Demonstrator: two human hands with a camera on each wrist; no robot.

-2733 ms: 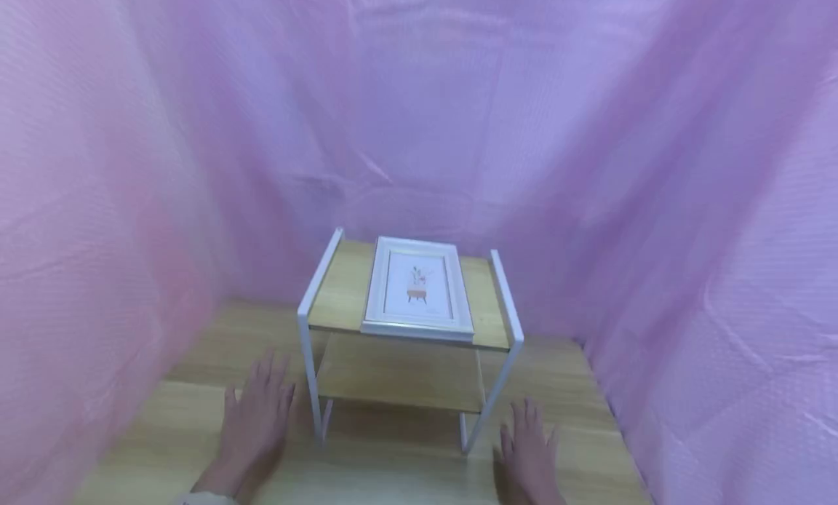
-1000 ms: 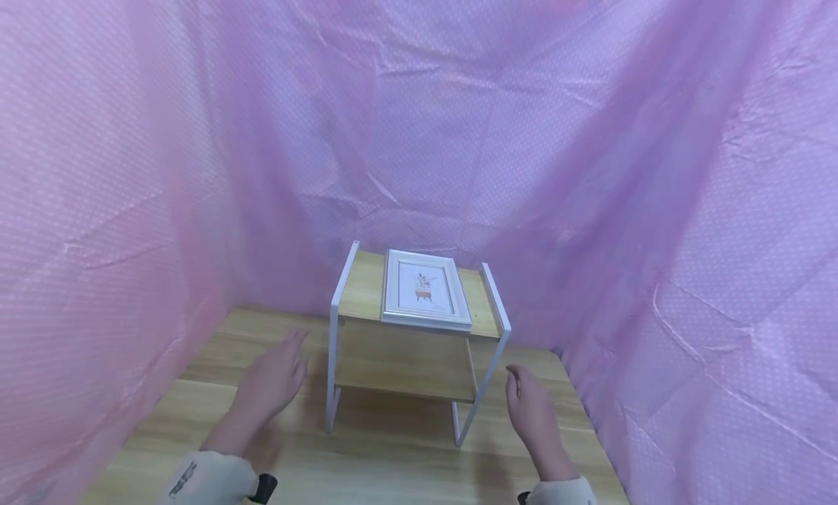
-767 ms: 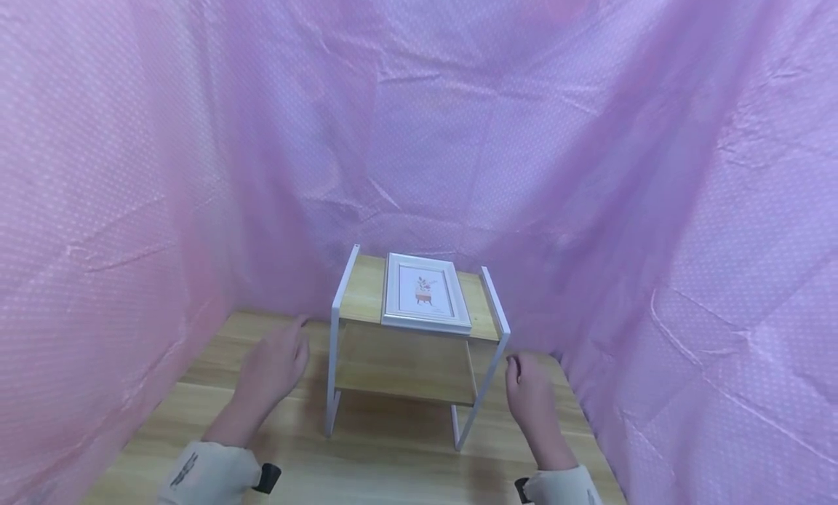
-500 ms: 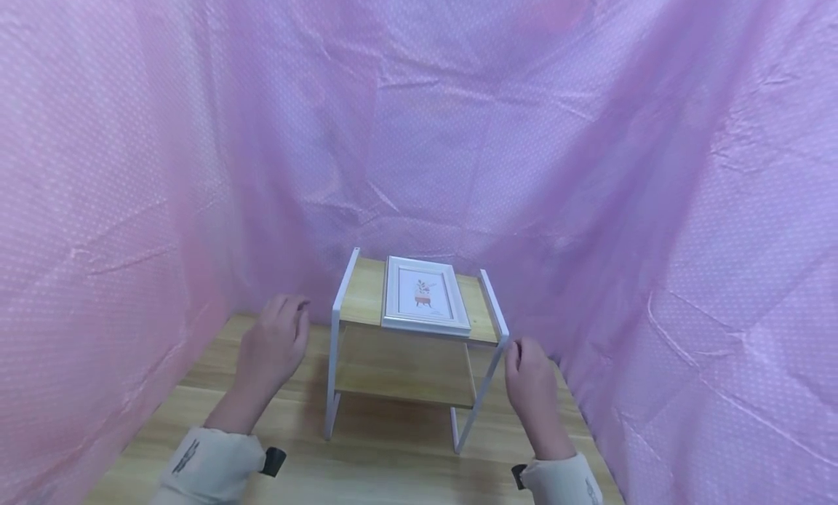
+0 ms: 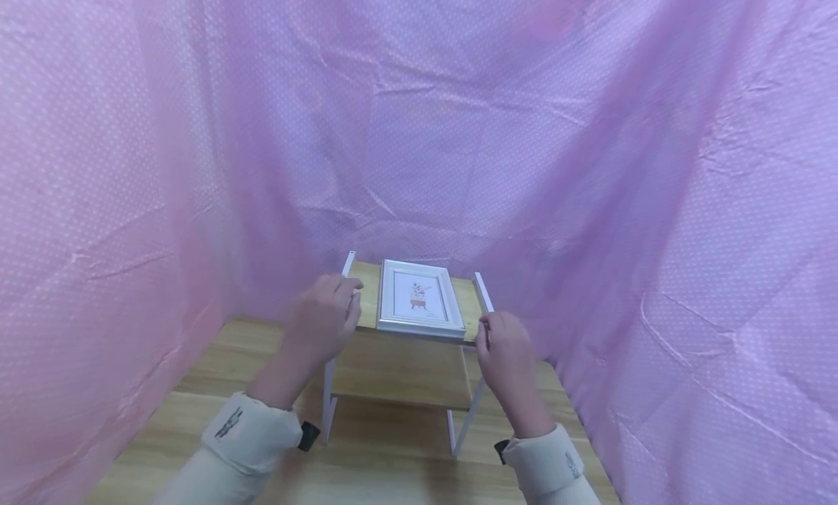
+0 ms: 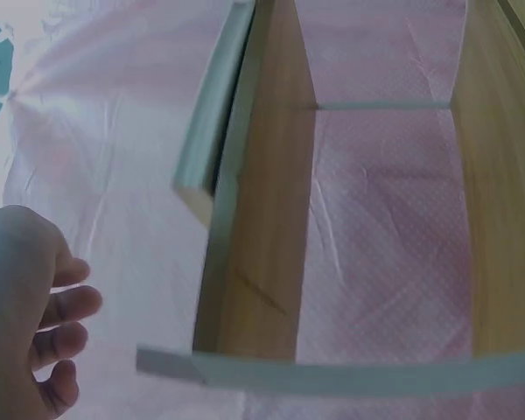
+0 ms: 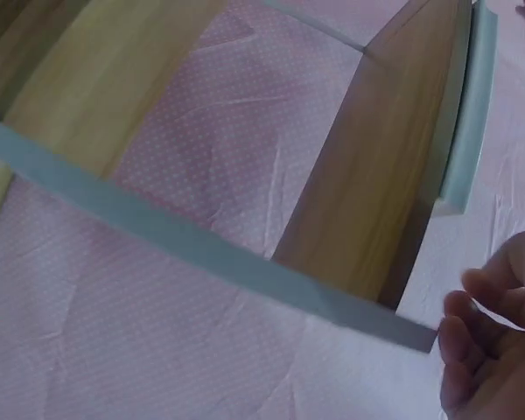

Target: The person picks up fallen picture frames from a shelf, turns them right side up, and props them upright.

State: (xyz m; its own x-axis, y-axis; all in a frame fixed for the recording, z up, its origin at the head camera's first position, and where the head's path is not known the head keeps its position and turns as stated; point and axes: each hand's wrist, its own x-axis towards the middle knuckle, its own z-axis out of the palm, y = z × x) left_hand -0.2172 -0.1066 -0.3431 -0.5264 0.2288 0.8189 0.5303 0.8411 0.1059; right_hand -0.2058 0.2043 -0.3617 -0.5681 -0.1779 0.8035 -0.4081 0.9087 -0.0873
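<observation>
Picture frame: white picture frame [image 5: 419,298] lying face up on the top board [image 5: 369,281] of the shelf, between the two side rails, apart from both; it shows a plant in a pot on legs.
Left hand: left hand [image 5: 319,319] at the near left corner of the shelf; fingers loosely bent, partly open, holding nothing; clear of the picture frame.
Right hand: right hand [image 5: 508,351] at the near right corner; fingers curled inward, relaxed, with a gap, holding nothing; fingertips just beside the right rail [image 5: 483,292], contact cannot be told.
Lower board: lower board [image 5: 402,370] level beneath the top one.
Support: shelf upright on a wooden surface [image 5: 196,410].
Sleeves: light left sleeve [image 5: 252,434] and right sleeve [image 5: 545,461].
Surround: pink dotted sheeting [image 5: 419,148] left, right and far.
</observation>
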